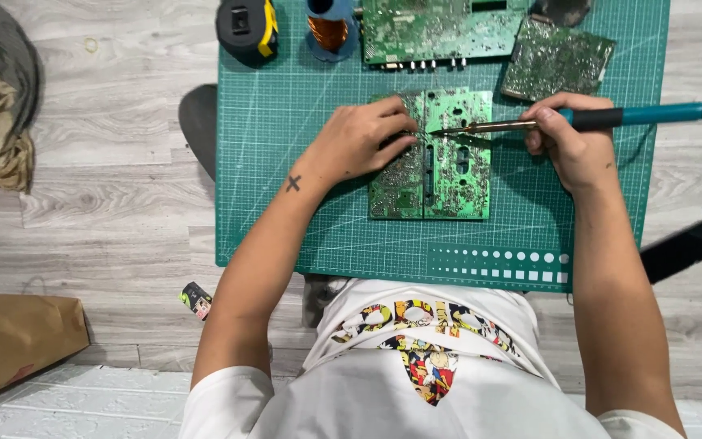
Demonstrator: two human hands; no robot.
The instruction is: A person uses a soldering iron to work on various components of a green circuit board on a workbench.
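Head view: the left hand (361, 140) lies curled on the green circuit board (448, 171), mid-mat. The right hand (574, 142) grips the teal soldering iron (603, 119); bare cutting mat (286, 203) lies open on the left of the board.

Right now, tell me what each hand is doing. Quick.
Left hand: open, fingers pressing down on the green circuit board.
Right hand: closed around the soldering iron, tip at the board.
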